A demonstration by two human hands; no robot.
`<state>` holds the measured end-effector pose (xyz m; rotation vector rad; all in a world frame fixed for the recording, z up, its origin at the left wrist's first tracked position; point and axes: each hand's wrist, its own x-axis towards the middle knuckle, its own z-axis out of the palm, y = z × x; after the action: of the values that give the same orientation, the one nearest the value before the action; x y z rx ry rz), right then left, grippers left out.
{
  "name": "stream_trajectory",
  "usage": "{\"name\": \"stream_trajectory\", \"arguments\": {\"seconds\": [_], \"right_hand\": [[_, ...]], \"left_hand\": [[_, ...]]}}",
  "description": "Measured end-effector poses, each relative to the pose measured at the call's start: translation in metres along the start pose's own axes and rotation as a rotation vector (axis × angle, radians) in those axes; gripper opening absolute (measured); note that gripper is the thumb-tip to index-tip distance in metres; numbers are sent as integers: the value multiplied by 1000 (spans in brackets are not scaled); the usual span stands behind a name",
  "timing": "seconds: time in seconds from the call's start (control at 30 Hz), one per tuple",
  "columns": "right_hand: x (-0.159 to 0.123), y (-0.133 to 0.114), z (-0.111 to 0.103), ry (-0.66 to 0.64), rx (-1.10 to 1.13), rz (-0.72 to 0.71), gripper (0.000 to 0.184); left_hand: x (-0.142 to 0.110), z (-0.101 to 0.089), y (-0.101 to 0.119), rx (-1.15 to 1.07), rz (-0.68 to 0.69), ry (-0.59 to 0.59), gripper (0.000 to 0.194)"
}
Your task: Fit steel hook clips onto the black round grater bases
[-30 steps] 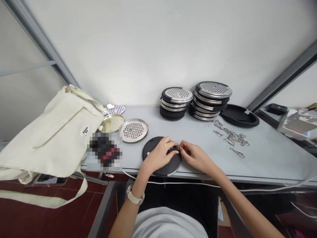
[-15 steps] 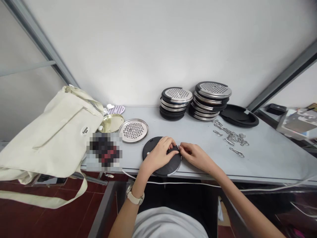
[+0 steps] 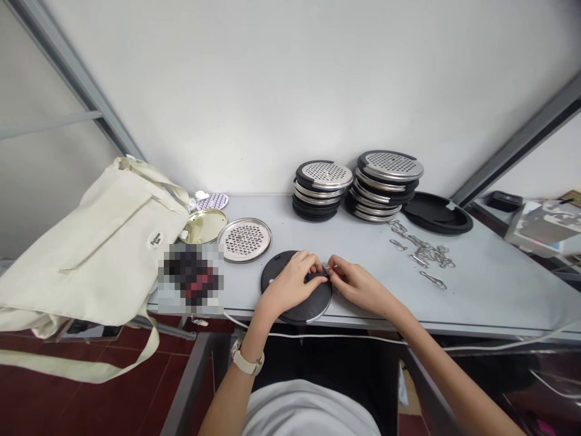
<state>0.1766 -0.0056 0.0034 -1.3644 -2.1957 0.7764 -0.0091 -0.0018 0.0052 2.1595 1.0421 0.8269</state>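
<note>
The tabletop (image 3: 318, 235) carries the black disc (image 3: 302, 310), lying flat. Right of the disc, metal clips (image 3: 424, 250) lie scattered, likely for easy reach. My left hand (image 3: 294, 282) spans the disc, presumably to steady it; whether its fingers clamp, I can't tell. At the disc's right edge, my right hand (image 3: 354, 286) pinches its fingers together on a shiny piece (image 3: 327, 268).

Along the worktop's (image 3: 490, 290) front edge, the stretch right of the right hand (image 3: 356, 286) and its forearm lies open to the right corner. Near the back edge, the left stack (image 3: 318, 209), right stack (image 3: 385, 197) and tray (image 3: 438, 218) bar the way; clips (image 3: 429, 253) lie before them (low, easily passed over). A gap runs from the disc (image 3: 313, 300) to the wall (image 3: 272, 97), between grater (image 3: 247, 240) and left stack. The bag (image 3: 104, 242) blocks the left end.
</note>
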Motion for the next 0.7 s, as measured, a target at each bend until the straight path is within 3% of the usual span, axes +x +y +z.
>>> {"name": "stream_trajectory", "arguments": {"seconds": [0.37, 0.7], "right_hand": [[5, 0, -3, -44, -69, -36, 27], [13, -8, 2, 35, -102, -4, 29]], "left_hand": [[0, 2, -3, 13, 11, 4, 7], [-1, 2, -3, 51, -43, 48, 13]]}}
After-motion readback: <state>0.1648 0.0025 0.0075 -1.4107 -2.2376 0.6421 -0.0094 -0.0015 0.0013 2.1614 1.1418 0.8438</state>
